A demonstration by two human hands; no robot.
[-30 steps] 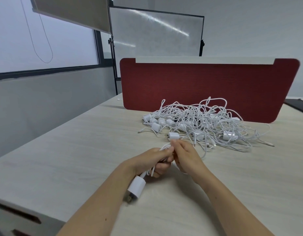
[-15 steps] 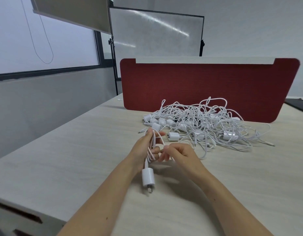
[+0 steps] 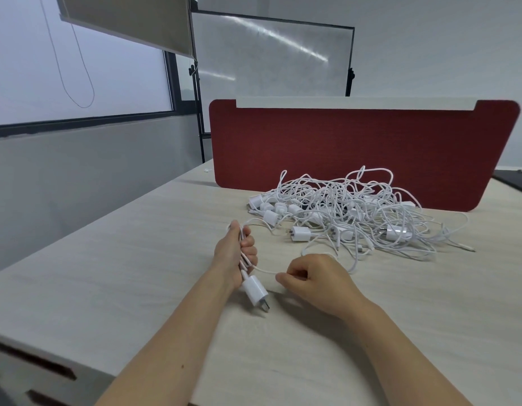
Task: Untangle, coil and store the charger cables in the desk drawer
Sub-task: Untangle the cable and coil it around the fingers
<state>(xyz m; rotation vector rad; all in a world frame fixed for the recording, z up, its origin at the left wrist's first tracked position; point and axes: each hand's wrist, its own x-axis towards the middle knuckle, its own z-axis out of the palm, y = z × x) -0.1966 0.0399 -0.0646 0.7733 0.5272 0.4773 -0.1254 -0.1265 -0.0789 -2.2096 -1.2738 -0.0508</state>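
Left hand (image 3: 234, 253) at frame centre, fist curled round a folded bundle of thin white charger cable (image 3: 241, 233). The bundle's long axis is near-vertical in frame: top end by the thumb tip, bottom end leaning slightly right. A white block-shaped wall plug (image 3: 254, 290) sticks out below the fist, prongs pointing down-right toward the lower frame edge. Can't tell if the prongs touch the desk.

Right hand (image 3: 316, 281) is just right of the plug, fingers curled in, thumb and forefinger pinching a loose white strand (image 3: 265, 271) that sags between the two hands.

Above and right of the hands, a big tangled pile of white cables and plugs (image 3: 350, 212) lies on the pale wood-grain desk (image 3: 107, 273), just in front of a dark red fabric divider panel (image 3: 356, 148).

Drawer fronts with dark slots (image 3: 34, 361) at lower left corner. Framed whiteboard (image 3: 271, 54) at upper centre.
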